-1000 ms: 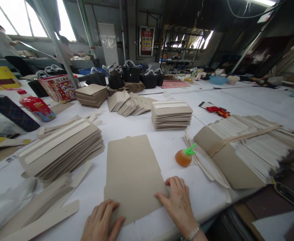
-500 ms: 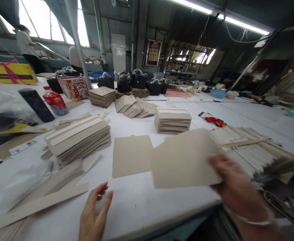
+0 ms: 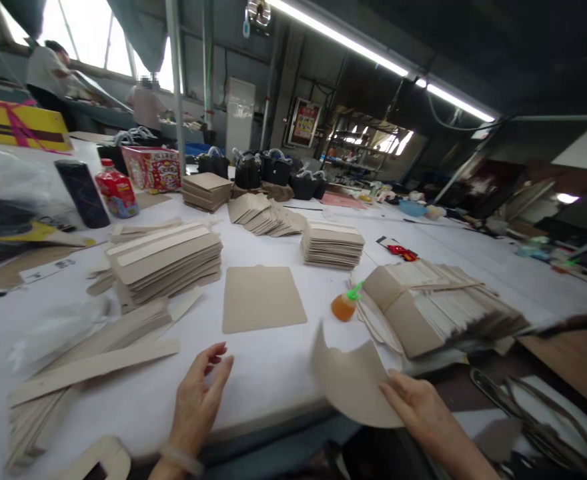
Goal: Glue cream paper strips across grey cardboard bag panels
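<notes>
My right hand (image 3: 413, 407) grips the right edge of a curved beige card sheet (image 3: 356, 380), which hangs bent near the table's front edge. My left hand (image 3: 201, 393) is held over the white table (image 3: 263, 373) with its fingers apart and nothing in them. Beyond it, a second beige sheet (image 3: 263, 300) lies flat. An orange glue bottle with a green nozzle (image 3: 344, 305) stands between that sheet and a bundle of card pieces (image 3: 433, 300) on the right.
Card stacks stand at the left (image 3: 166, 263) and back centre (image 3: 332, 243). Long strips (image 3: 93, 373) lie at front left. Farther off are a red bottle (image 3: 116, 190), a dark cylinder (image 3: 82, 193) and black bags (image 3: 276, 167). Two people are at the far left.
My right hand has drawn the held sheet down towards the front edge, and the sheet now bends. The glue bottle has come into view. My left hand has shifted slightly right in the picture.
</notes>
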`<state>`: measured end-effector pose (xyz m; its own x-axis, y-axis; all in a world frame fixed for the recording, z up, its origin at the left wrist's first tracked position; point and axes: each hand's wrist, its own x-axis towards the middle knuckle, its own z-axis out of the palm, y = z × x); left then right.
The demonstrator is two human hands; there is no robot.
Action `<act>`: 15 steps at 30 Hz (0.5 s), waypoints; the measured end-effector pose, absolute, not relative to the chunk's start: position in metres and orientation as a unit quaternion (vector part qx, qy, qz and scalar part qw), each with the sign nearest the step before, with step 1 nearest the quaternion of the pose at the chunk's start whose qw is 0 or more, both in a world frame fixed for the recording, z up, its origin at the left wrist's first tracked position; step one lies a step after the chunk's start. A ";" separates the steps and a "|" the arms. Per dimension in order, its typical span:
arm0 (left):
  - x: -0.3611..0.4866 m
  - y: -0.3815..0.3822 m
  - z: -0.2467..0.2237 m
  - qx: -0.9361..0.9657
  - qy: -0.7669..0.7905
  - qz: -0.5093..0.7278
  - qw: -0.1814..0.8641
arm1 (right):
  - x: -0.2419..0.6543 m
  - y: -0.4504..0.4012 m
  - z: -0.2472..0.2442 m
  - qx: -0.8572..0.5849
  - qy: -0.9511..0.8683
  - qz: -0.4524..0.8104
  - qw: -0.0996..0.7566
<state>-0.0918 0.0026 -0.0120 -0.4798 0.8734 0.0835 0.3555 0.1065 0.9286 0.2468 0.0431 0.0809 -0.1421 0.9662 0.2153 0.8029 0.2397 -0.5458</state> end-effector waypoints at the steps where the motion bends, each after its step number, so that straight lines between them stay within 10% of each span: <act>1: -0.090 0.004 -0.008 0.450 0.693 0.499 0.260 | 0.247 0.042 0.088 -0.589 -0.751 0.175 0.241; 15: -0.028 0.024 0.082 0.639 0.512 0.355 0.452 | 0.199 0.044 0.108 -0.474 -0.608 0.580 0.262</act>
